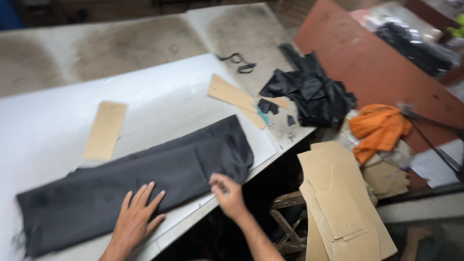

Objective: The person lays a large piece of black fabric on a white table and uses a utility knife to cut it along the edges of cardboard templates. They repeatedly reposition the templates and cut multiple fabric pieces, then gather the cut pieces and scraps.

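A long piece of dark grey cloth point(145, 181) lies folded along the near edge of a white table point(48, 125). My left hand point(135, 215) rests flat on it, fingers spread, near its lower edge. My right hand point(228, 192) pinches the cloth's near right edge between closed fingers, by the table's edge.
Cardboard pattern pieces lie on the table at the left point(105, 129) and at the back right point(237, 98). A heap of black fabric point(311, 94) sits at the table's corner. More cardboard patterns point(338, 198) are stacked on a wooden stool, beside an orange cloth point(379, 128).
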